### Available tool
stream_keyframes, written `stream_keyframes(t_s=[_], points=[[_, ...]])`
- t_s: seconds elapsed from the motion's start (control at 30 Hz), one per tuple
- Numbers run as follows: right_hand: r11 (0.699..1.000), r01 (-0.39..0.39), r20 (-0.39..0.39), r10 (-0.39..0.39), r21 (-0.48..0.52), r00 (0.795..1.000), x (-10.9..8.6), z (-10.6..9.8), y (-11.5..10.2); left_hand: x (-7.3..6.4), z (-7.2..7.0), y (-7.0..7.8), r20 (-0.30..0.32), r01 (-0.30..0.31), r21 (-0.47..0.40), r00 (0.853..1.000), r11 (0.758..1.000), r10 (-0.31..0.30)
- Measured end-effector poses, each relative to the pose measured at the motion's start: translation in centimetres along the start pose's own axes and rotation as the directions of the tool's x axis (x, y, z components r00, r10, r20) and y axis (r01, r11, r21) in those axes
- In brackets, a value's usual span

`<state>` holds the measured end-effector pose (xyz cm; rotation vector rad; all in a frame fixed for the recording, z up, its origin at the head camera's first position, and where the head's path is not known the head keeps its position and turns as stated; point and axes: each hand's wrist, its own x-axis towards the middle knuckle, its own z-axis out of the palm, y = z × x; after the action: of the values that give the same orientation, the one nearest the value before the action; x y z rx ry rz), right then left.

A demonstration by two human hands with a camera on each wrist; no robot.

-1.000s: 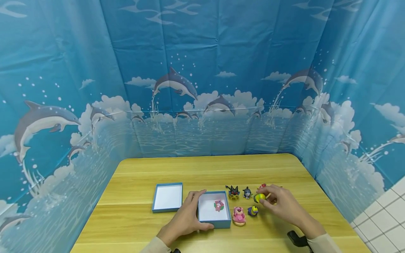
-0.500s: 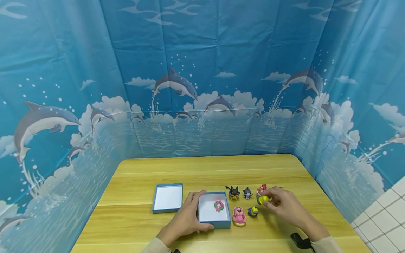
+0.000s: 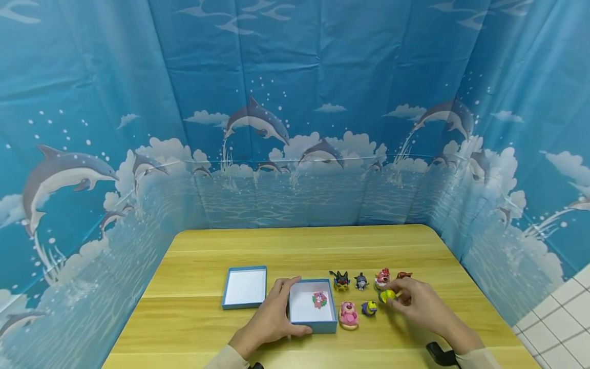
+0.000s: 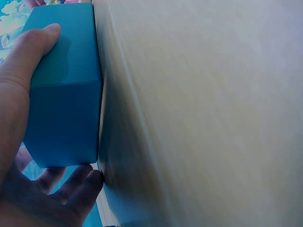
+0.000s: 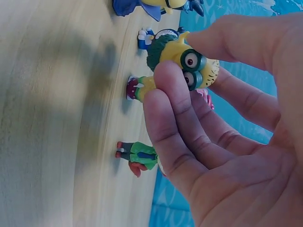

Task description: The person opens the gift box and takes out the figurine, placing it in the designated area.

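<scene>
My left hand (image 3: 275,315) grips the left side of an open blue box (image 3: 314,326), thumb along its near wall. In the left wrist view, the thumb lies on one face of the box (image 4: 66,118) and the fingers are round its corner. Inside the box lies a pink figurine (image 3: 319,300) with green edges. My right hand (image 3: 421,305) pinches a yellow minion figurine (image 3: 387,295) between thumb and fingertips. Seen from the right wrist, this minion (image 5: 208,73) has round goggles and a dark green garment, and appears slightly raised off the table.
A blue lid (image 3: 245,287) lies left of the box, white inside up. Right of the box stand a black figurine (image 3: 341,281), a grey one (image 3: 361,281), a red-and-pink one (image 3: 382,278), a reddish one (image 3: 404,275), a pink bear (image 3: 348,314) and a purple-clad minion (image 3: 369,308).
The right hand has shifted right and slightly nearer with the minion figurine, uncovering the red-and-pink and reddish figurines behind it. The left hand and box have stayed put.
</scene>
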<state>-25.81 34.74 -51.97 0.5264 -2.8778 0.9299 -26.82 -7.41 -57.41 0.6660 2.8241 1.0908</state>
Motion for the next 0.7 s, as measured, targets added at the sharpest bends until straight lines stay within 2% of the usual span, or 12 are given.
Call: stream_keyframes(t_s=[0.23, 0.53, 0.7], points=[[1.000, -0.020, 0.053, 0.019, 0.010, 0.998, -0.1, 0.0, 0.5, 0.0, 0.0, 0.0, 0.002, -0.002, 0.001, 1.000, 1.000, 0.002], [0.993, -0.116, 0.100, 0.113, 0.019, 0.989, 0.4, 0.5, 1.1, 0.0, 0.0, 0.1, 0.001, 0.001, 0.002, 1.000, 1.000, -0.001], [0.993, -0.116, 0.110, 0.113, 0.023, 0.987, 0.5, 0.6, 1.1, 0.0, -0.1, 0.2, -0.002, 0.004, -0.002, 1.000, 1.000, -0.004]])
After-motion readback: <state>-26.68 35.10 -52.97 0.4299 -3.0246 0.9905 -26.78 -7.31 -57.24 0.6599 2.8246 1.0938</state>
